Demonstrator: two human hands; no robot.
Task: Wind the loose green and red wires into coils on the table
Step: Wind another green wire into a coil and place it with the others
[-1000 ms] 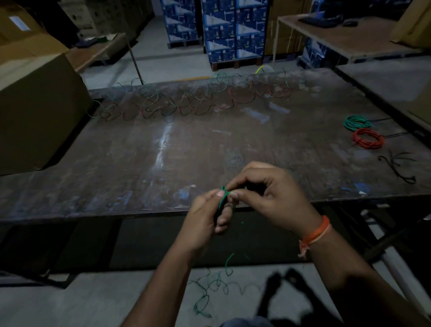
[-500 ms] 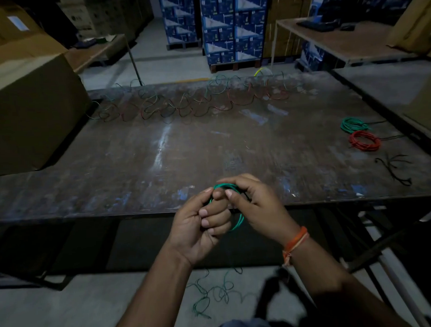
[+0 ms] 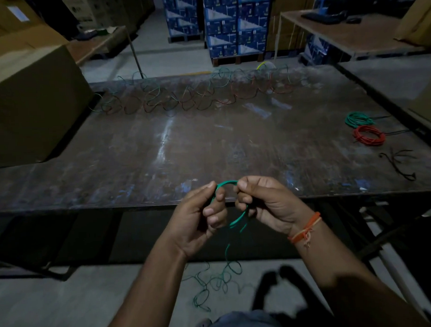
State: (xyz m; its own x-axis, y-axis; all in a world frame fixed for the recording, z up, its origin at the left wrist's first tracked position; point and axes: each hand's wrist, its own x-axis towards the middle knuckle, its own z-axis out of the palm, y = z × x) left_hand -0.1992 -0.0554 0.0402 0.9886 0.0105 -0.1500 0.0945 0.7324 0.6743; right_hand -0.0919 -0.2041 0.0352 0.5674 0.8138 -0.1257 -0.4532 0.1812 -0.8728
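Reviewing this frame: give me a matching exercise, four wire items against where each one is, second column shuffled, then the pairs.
Things:
1. green loop
2. red coil
3. loose green wire
4. tangled wires

Places:
A. on the floor below the hands
B. along the table's far edge
C. held by the left hand and right hand
D. on the table at the right, beside the green coil

Pairs: 1-C, 2-D, 3-A, 4-B

Worn, dark table (image 3: 184, 149) before me. Along its far edge: a tangle of loose green and red wires (image 3: 195, 95). Far right: my finished green coil (image 3: 358, 119), the red coil (image 3: 368, 135) just beside it, and nearer, thin black strands (image 3: 397, 165), possibly ties.
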